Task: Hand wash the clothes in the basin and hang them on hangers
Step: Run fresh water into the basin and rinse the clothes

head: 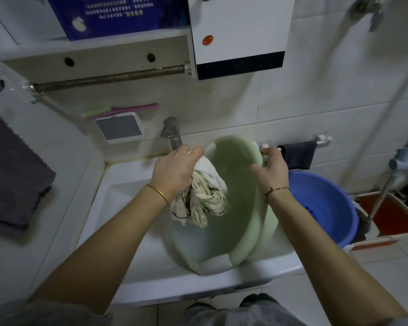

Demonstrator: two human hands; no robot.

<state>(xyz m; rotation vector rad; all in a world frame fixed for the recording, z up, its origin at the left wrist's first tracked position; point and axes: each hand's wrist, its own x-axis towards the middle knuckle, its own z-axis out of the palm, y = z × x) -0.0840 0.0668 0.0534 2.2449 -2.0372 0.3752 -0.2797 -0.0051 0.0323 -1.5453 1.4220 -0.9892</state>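
Note:
A pale green plastic basin [236, 184] stands tilted up on its edge in the white sink [127, 184], its open side facing left. My right hand [271, 168] grips the basin's upper right rim. My left hand [172, 170] holds a bunch of wet white and patterned clothes [205, 198] against the basin's left side, just below the metal tap [171, 132]. The clothes hang down from my fist over the sink.
A blue bucket [323, 203] stands right of the sink, with a red bin [391, 215] beyond it. A dark cloth [297, 154] hangs on a wall rail. A grey towel [12, 175] hangs at left. A brush [118, 110] and soap tray [119, 128] sit behind the sink.

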